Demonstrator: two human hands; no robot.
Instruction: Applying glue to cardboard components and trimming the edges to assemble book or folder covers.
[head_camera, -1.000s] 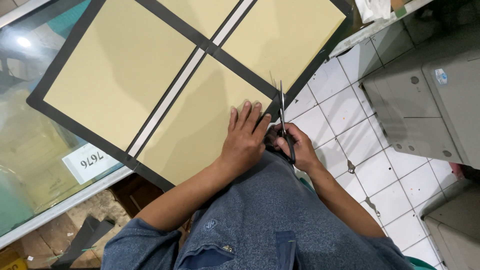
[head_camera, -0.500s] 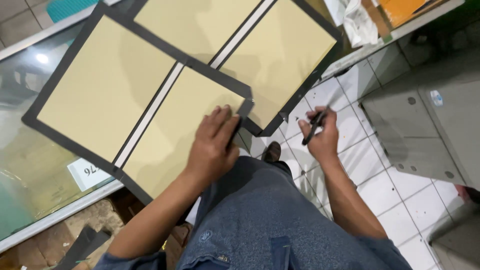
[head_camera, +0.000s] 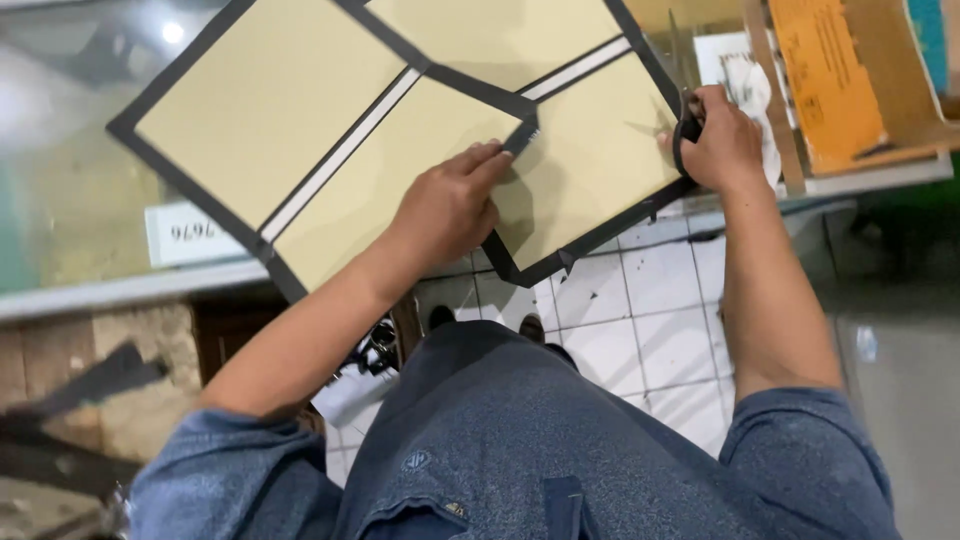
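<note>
- Head view: our left hand (head_camera: 450, 205) presses flat, fingers spread, steadying the tan black-bordered card sheet (head_camera: 400, 130) overhanging the glass surface (head_camera: 80, 150).
- Our right hand (head_camera: 722, 145) is closed around black-handled scissors (head_camera: 686, 100) at the sheet's right edge.

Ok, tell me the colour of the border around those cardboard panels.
Black border around tan cardboard panels, shown best in the head view.
</note>
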